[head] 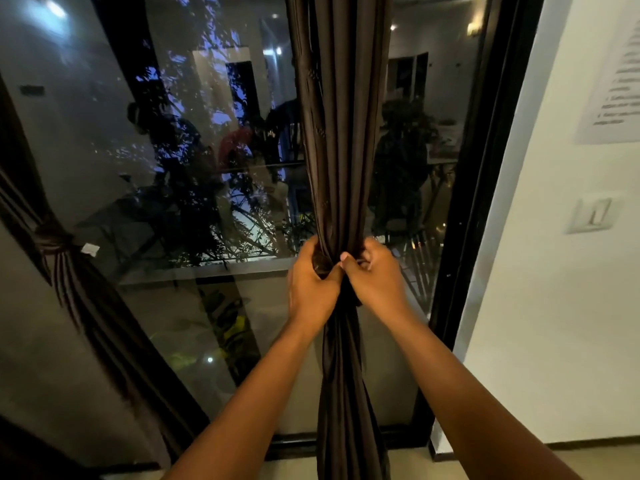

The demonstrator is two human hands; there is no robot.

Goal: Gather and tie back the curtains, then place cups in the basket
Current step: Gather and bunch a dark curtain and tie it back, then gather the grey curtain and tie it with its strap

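Observation:
A dark brown curtain hangs gathered into a narrow bundle in front of the window, right of centre. My left hand grips the bundle from the left, fingers curled round the fabric. My right hand grips it from the right at the same height, pinching a fold or band there. Between the two hands the cloth is bunched tight; below them it falls twisted to the floor. A second dark curtain at the far left is tied back with a knot. No cups or basket are in view.
A large glass window with a black frame shows night reflections. To the right is a white wall with a light switch and a paper notice. Pale floor runs along the bottom.

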